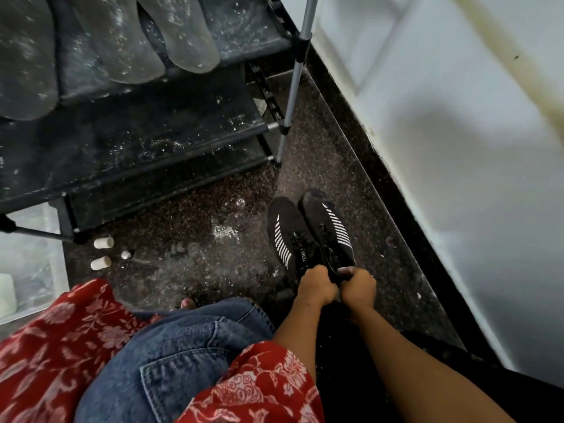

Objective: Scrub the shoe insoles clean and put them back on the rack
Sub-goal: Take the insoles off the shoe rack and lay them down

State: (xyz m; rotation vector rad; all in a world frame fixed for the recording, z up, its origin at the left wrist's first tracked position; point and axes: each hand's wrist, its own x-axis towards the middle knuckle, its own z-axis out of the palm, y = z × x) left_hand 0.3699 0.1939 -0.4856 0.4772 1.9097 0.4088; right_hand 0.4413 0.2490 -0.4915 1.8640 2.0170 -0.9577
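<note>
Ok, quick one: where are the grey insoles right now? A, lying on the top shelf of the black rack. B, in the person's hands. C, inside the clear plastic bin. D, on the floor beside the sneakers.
A: the grey insoles lie side by side on the rack's top shelf, while the left hand and right hand grip the black sneakers on the floor.
</note>
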